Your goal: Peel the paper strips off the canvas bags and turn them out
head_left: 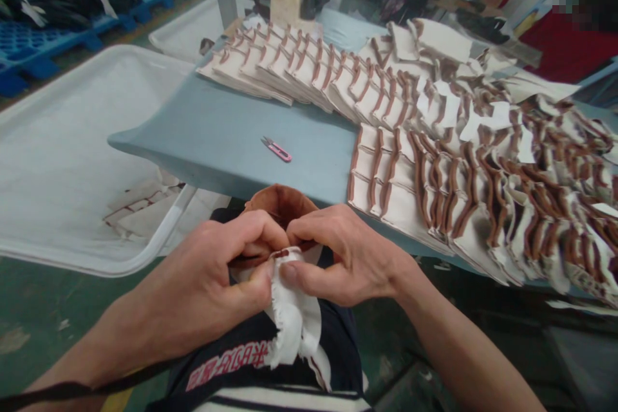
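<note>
The blue-grey worktop (212,119) is the biggest thing here, tapering to a narrow left end. Left of it and partly below its edge stands a white bin (96,84) with some brown-trimmed cloth inside. On the worktop's right half and along its far side, overlapping rows of cream pieces with brown strips (391,183) lie closely packed. In front of the worktop's near edge, over the person's dark clothing (338,335), is a cream-and-brown cloth piece (299,309), its white edge frayed and hanging down. The left hand (236,264) pinches this piece between thumb and fingers; the right hand (333,254) grips it just beside, the fingertips of both nearly meeting. Smallest, pink-handled snips (277,150) lie on the worktop's bare middle, beyond the hands.
</note>
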Available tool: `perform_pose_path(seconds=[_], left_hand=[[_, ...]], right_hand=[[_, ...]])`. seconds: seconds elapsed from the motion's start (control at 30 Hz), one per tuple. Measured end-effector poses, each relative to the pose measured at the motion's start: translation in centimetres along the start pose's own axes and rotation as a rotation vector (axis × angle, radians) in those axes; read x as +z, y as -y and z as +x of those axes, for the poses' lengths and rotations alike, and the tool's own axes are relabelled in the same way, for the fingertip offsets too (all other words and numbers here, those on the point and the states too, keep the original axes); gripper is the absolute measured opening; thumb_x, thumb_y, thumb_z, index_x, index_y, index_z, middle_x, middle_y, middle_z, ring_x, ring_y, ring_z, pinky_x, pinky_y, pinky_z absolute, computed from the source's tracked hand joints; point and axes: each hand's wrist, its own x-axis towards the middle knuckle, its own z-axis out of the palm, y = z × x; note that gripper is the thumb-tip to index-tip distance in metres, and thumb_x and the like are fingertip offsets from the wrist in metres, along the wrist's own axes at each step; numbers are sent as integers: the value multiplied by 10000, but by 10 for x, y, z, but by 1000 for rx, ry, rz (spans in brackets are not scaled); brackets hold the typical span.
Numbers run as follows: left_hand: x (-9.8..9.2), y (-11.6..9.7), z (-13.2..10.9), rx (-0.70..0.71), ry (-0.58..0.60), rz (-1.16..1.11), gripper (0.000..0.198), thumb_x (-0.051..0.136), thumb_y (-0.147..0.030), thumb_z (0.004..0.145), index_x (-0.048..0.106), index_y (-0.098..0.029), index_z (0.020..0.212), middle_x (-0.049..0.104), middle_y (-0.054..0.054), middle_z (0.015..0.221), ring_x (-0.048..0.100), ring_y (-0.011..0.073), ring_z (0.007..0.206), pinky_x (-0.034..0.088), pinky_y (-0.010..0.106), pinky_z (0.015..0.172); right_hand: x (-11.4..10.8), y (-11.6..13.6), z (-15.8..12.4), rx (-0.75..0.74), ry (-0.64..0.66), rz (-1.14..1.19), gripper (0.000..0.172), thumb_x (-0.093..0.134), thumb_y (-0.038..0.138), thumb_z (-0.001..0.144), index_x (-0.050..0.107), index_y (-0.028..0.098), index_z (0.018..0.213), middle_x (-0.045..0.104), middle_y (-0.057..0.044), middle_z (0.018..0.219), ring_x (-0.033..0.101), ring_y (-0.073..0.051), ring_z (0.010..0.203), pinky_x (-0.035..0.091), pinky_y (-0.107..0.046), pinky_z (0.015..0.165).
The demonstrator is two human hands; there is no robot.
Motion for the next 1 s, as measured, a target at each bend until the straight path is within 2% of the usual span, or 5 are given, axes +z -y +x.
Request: perform_pose_path(seconds=[0.33,0.57,0.8,0.9,1.0], left_hand=[[12,28,0,327,-145,152,226,591,-121,912,763,-255,974,803,-17,774,723,147,640,529,248,645],[28,46,-1,207,-139,-14,116,646,-303,901,721,-295,812,719,28,583,666,206,545,578,345,634],[34,52,7,424,-266,80,177,609,-181,909,756,-269,952,793,14,678,699,176,569,576,299,640],[31,47,0,360,-312,145,231,649,-148,915,780,-272,1060,867,33,885,773,186,713,612,300,764],[19,35,-4,352,-191,141,216,669,-149,921,762,-270,1073,845,-2,924,760,169,744,581,267,787]], right_hand=[[21,1,-3,273,-66,466,280,634,296,859,449,237,657,328,82,607,279,-93,561,205,-247,519],[46,-4,-9,406,-74,960,538,810,668,831,547,221,686,375,82,592,282,-90,541,223,-227,478],[68,-19,-12,421,-234,995,727,784,872,810,448,244,661,322,103,561,220,-75,499,194,-234,455],[56,-15,-18,357,-197,900,687,727,842,901,477,237,691,348,89,598,262,-88,530,241,-239,487],[35,-5,-24,260,-155,671,569,658,696,1030,543,223,736,420,63,631,324,-103,556,280,-252,512]])
